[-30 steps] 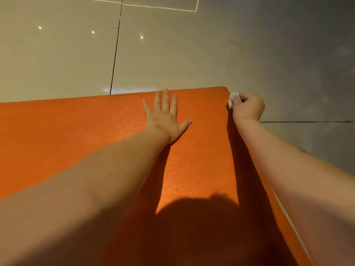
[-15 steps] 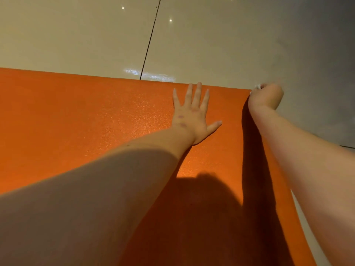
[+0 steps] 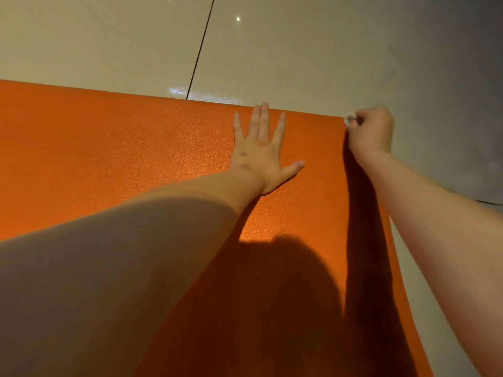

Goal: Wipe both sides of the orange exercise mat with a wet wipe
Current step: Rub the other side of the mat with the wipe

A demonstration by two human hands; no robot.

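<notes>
Tiled floor [image 3: 109, 44] under orange mat [image 3: 109, 159]: left hand [image 3: 261, 159] flat (fingers spread), right hand [image 3: 371, 131] fisting wipe [image 3: 349, 121] at corner.

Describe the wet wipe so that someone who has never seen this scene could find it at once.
Start from the orange mat spread on the pale tiled floor and follow its far edge to the far right corner. There the right hand is closed in a fist. The wipe is the small white crumpled bit showing at the fist's left side, the only white thing there.
</notes>
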